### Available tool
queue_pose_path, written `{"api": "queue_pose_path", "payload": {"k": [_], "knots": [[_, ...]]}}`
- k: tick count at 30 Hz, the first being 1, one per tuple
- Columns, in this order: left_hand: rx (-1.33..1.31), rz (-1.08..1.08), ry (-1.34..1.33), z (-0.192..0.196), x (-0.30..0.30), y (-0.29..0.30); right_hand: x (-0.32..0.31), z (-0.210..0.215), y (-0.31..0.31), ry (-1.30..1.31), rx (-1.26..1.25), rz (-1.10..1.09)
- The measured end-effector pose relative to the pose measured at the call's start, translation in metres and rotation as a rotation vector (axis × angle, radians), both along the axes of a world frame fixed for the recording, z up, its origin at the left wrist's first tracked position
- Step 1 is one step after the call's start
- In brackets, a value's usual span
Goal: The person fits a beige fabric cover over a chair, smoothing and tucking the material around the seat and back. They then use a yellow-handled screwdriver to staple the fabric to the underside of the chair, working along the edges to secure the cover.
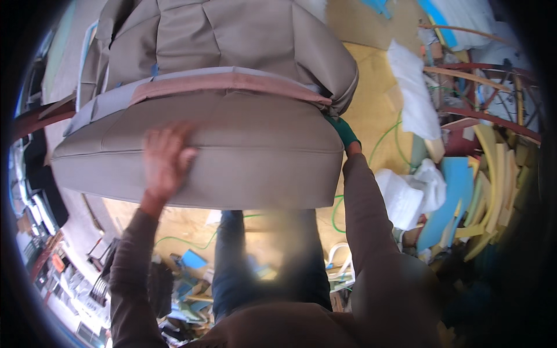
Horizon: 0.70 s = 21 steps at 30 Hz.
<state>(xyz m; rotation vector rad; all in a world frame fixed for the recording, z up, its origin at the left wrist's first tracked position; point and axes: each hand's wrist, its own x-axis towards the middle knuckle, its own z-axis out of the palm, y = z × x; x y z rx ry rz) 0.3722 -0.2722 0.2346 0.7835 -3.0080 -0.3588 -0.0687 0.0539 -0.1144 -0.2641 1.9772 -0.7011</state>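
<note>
Fingers (pixel 169 132) of the bare left hand (pixel 164 165) lie over the front seam of a taupe leatherette seat cushion (pixel 261 165), blurred, the thumb held apart from the rest and nothing pinched between them. At the cushion's right rear corner, the right hand (pixel 346 133), in a green glove, reaches in beneath the bulging edge of a taupe backrest (pixel 249 37); its fingertips are hidden, so whether they pinch or spread cannot be told. The cushion sits in front of the person, above dark trouser legs (pixel 230 255), with a dusty-pink strip (pixel 226 83) and a pale grey band (pixel 104 106) curving along its rear, before the backrest. Beyond the right forearm, a green hose (pixel 380 141) loops over tan boarding (pixel 371 69), near white padding (pixel 413 95); farther right stand blue foam pieces (pixel 447 200) and curved yellow foam strips (pixel 493 180).
</note>
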Motion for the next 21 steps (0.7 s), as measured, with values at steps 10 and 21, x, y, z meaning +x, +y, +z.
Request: {"api": "queue_pose_path", "payload": {"k": [10, 21], "knots": [[-0.289, 0.340, 0.186, -0.017, 0.216, -0.158, 0.153, 0.280, -0.014, 1.016, -0.332, -0.146], [-0.148, 0.270, 0.305, -0.026, 0.278, -0.250, 0.352, 0.285, -0.277, 1.450, -0.224, 0.589]]}}
